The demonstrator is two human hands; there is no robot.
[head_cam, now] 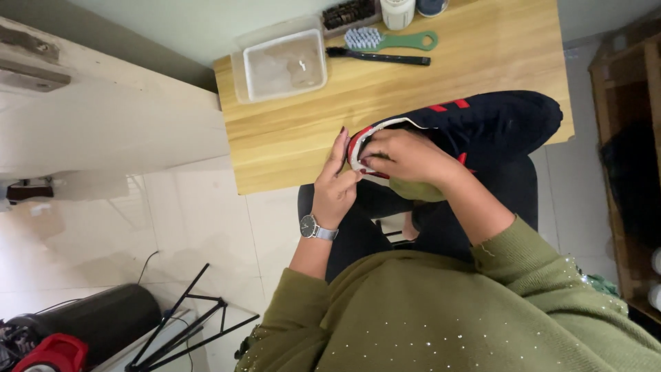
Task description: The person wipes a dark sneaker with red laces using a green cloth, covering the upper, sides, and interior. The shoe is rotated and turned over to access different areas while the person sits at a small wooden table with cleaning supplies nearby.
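A dark navy sneaker (492,122) with red stripes and a red-lined collar lies on its side at the near edge of a light wooden table (296,145). My left hand (335,187), with a wristwatch on the wrist, touches the sneaker's heel end with its fingertips. My right hand (406,157) rests over the shoe's opening, its fingers curled on the collar. Both arms are in olive green sleeves.
At the table's far side stand a clear plastic tub (284,63), a green-handled brush (392,40), a thin black brush (377,58), and jars. A wooden shelf (630,138) stands at right. A black tripod (182,324) and a dark cylinder (89,320) lie on the tiled floor.
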